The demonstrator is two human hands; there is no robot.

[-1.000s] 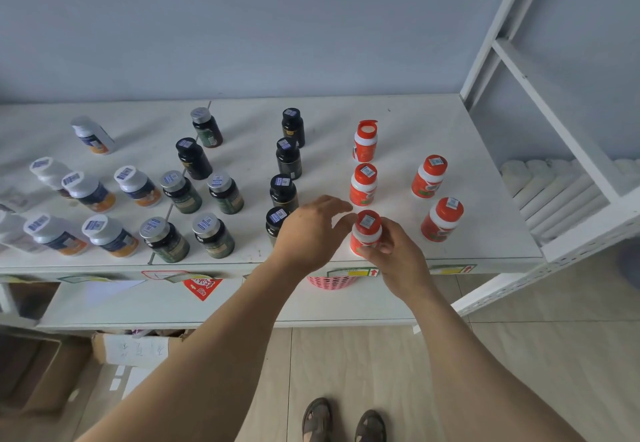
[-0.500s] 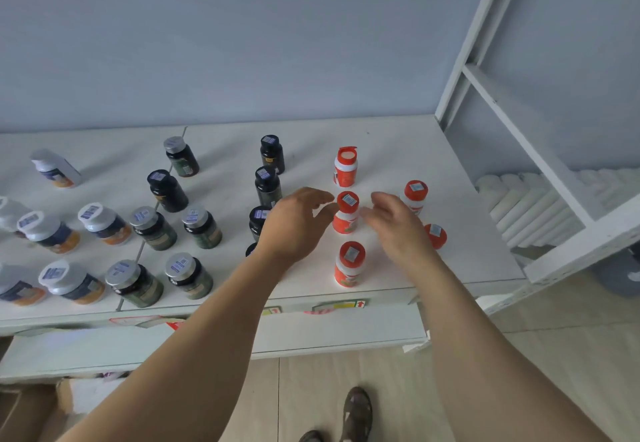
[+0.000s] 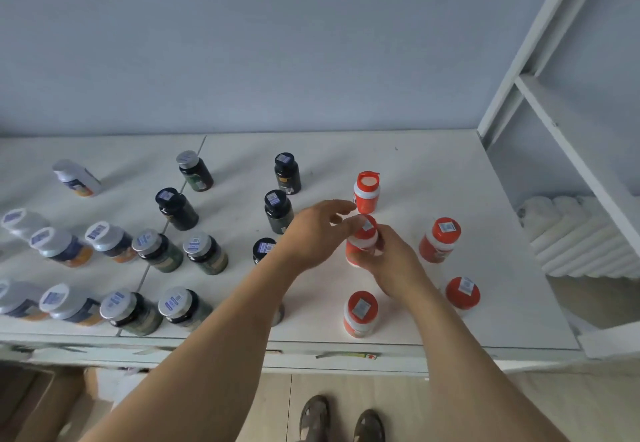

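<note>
Our right hand (image 3: 391, 263) wraps the bottle (image 3: 358, 249) from its right and near side, fingers (image 3: 378, 245) curled round the body below the red cap. The bottle sits just in front of the open-cap bottle (image 3: 366, 195), same column, long axis upright, maybe leaning a touch. Whether its base rests on the tabletop (image 3: 415, 164) we cannot tell. Our left hand (image 3: 311, 237) comes in from the left with its fingers loose and spread, gripping nothing, thumb tip at the cap's left edge. So the cap lies right beside the left thumb, and the body is already taken. We judge the next move is on the cap: left hand is nearest and right hand steadies. The front bottle (image 3: 360, 313) stands further forward of the open-cap bottle, apart from both hands.
</note>
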